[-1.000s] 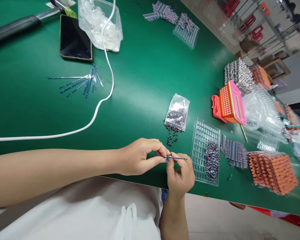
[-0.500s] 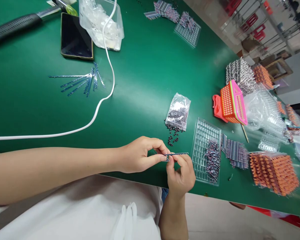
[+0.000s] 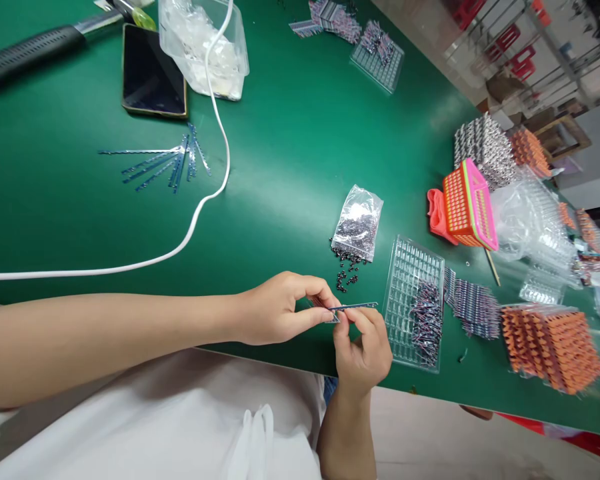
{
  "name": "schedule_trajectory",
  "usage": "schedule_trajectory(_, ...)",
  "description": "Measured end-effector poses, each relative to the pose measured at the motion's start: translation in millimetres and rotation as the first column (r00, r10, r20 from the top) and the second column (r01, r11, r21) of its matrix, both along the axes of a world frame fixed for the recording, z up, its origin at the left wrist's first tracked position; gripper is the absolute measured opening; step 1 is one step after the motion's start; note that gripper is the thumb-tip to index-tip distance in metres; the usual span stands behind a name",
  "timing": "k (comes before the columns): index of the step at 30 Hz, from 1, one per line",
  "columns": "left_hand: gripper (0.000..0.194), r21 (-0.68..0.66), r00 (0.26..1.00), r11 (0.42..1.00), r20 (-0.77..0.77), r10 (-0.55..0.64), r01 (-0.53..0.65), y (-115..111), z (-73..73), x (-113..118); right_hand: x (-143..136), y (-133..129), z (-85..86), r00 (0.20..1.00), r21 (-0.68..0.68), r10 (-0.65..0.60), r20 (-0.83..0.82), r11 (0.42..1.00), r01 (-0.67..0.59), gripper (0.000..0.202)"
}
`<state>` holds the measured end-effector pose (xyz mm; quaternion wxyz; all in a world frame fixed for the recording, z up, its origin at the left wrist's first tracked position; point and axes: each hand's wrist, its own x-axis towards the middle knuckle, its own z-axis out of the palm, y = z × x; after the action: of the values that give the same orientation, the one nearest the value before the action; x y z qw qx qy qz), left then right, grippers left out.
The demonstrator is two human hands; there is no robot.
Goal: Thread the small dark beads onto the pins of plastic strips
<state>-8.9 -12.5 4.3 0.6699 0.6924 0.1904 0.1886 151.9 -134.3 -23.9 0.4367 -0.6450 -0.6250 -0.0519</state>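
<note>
Both hands are still pinching the thin blue strip [image 3: 353, 308] just beside the clear tray [image 3: 414, 267]: left hand [image 3: 275, 310], right hand [image 3: 363, 347], barely shifting.

A green counter [image 3: 290, 147] carries everything. At its far left corner lie a black-handled tool [image 3: 30, 48], a dark phone [image 3: 153, 72] and a clear tub [image 3: 205, 47] (crumpled plastic inside). A white cable [image 3: 200, 207] runs from the tub toward the left edge, passing a fan of blue strips [image 3: 165, 163]. Near the front edge sit a small clear bag [image 3: 357, 222] with dark beads [image 3: 346, 270] spilled beside it and a clear compartment tray [image 3: 414, 300]. Toward the right edge stand an orange-pink basket [image 3: 467, 205] and stacked orange parts [image 3: 550, 343].
</note>
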Motion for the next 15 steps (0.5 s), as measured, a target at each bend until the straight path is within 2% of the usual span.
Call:
schedule_trajectory(5,0.019,-0.003,0.999,1.000,-0.053,-0.012,0.012,1.9,-1.9,0.6,0.3,1.5,-0.2,0.999,-0.024,0.035,0.026,0.999,-0.034,0.026)
schedule_trajectory(11,0.019,0.135,0.998,0.991,-0.056,0.033,-0.025,2.0,-3.2,-0.1,0.6,4.2,-3.6,0.998,-0.045,0.060,0.023,0.997,-0.059,0.023)
schedule_trajectory(15,0.022,-0.019,0.994,1.000,-0.113,-0.010,0.008,3.5,2.4,0.3,-0.6,2.2,-1.3,0.993,-0.049,0.069,-0.093,0.996,-0.074,0.026)
